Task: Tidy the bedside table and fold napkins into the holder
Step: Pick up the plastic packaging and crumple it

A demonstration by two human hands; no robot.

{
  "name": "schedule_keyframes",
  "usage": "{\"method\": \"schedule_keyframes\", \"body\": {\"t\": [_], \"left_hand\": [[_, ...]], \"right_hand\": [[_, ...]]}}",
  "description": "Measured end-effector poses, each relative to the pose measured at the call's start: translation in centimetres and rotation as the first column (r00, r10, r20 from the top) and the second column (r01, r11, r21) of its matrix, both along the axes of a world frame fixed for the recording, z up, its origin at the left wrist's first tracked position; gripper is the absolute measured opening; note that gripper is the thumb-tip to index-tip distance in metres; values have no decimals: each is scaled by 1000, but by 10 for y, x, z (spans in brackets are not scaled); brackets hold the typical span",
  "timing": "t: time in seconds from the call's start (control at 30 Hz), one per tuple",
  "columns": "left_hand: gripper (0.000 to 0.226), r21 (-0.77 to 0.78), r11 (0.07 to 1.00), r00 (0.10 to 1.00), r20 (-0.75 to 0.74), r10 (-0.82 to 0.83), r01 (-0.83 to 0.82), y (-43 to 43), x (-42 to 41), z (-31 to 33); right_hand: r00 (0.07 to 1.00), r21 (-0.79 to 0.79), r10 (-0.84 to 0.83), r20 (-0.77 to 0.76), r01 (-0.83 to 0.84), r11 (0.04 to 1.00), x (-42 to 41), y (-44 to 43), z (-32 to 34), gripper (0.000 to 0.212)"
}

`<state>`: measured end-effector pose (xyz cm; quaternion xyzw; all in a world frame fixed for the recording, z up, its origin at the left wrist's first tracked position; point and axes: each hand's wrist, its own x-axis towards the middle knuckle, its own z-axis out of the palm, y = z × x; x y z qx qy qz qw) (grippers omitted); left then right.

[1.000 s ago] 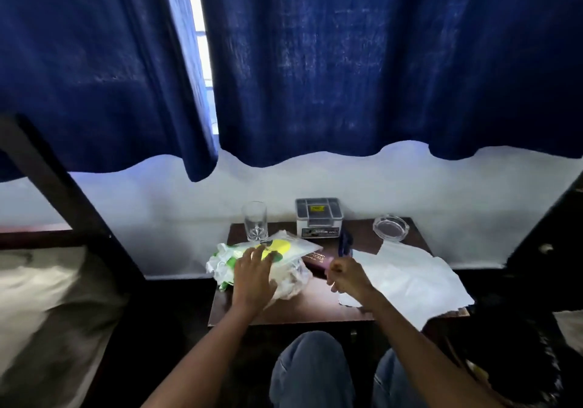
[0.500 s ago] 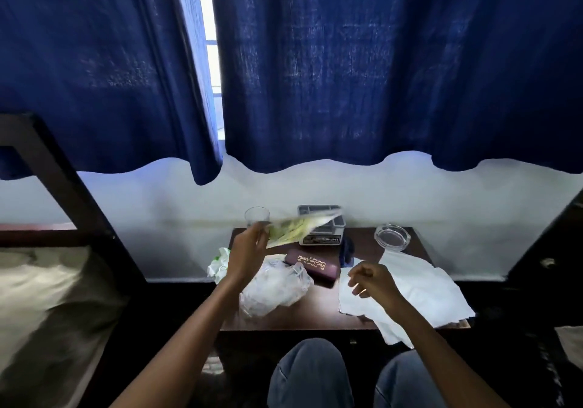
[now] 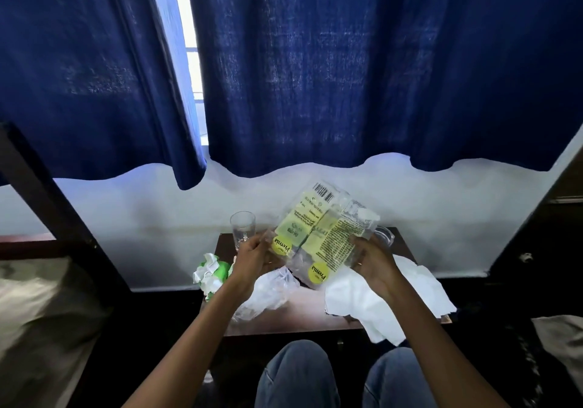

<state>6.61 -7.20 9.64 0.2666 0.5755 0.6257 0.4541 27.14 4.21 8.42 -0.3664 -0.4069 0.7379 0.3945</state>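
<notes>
Both hands hold a clear napkin packet [image 3: 318, 237] up above the bedside table [image 3: 303, 313] — left hand [image 3: 254, 257] pinches its left edge, right hand [image 3: 372, 265] grips the right edge. Loose white napkins [image 3: 388, 297] lie on the table's right side — drinking glass [image 3: 242, 226] at back left.

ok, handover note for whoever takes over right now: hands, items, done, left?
Left hand: grips the left edge of the printed plastic wrapper, held up over the bedside table.
Right hand: grips the wrapper's right edge.
On the table: drinking glass at the back left, crumpled green-and-white wrapper at the left edge, crumpled clear plastic in front, unfolded white napkins spread on the right, overhanging the front edge.
Done: nothing folded as far as shown.
Left: clear the wrappers, fold the napkins, load the holder, which is not visible here.
</notes>
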Motion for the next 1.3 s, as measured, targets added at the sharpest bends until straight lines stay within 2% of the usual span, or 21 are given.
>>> {"method": "schedule_keyframes", "body": {"t": [0.13,0.27,0.37,0.43,0.5,0.57,0.63,0.7,0.8,0.87,0.93,1.0,1.07,1.13,1.2,1.23,1.3], "left_hand": [[21,-24,998,999,4,-52,53,0,7,-2],[18,-29,995,990,109,-94,98,5,13,-2],[33,-44,981,974,137,-180,188,8,15,-1],[42,-50,964,956,152,-252,262,9,17,-1],[43,-48,942,930,181,-319,332,9,22,2],[34,-57,924,915,172,-364,378,11,28,4],[30,-84,921,919,153,-364,379,14,35,3],[40,-108,926,933,50,-357,361,17,44,0],[63,-71,945,942,-84,-324,319,21,54,-3],[70,-34,948,941,-116,-318,316,23,56,-4],[73,-41,945,933,-152,-327,325,23,55,-3],[59,-66,938,915,-205,-347,340,21,54,-1],[42,-103,920,878,-273,-392,378,18,55,2],[26,-123,904,841,-335,-425,409,16,58,4],[7,-119,917,841,-367,-398,381,16,61,9],[12,-124,928,838,-401,-370,350,16,62,10],[21,-124,940,808,-484,-337,318,20,68,12]], "right_hand": [[988,141,-89,127,71,988,6,-8,10,34],[947,358,-211,242,115,927,5,-11,13,37],[859,658,-343,380,10,753,6,-10,9,48],[793,777,-422,439,-100,621,8,-7,3,43],[724,844,-497,478,-221,489,9,-10,3,34],[654,859,-558,511,-365,360,7,-18,12,28],[608,831,-571,551,-464,308,3,-24,22,24],[611,809,-536,582,-499,310,-1,-28,27,24],[717,823,-408,565,-456,339,-5,-27,25,35],[811,778,-235,536,-366,511,-5,-28,28,46],[886,663,-65,459,-293,689,-3,-30,34,53],[924,586,-1,382,-241,773,2,-31,38,56],[929,585,-37,368,-200,786,3,-29,38,53],[912,626,-107,397,-184,758,4,-28,39,48],[884,667,-158,440,-204,717,8,-24,41,42],[877,642,-124,463,-235,730,11,-22,43,39],[870,525,47,491,-338,781,18,-20,48,32]]}}
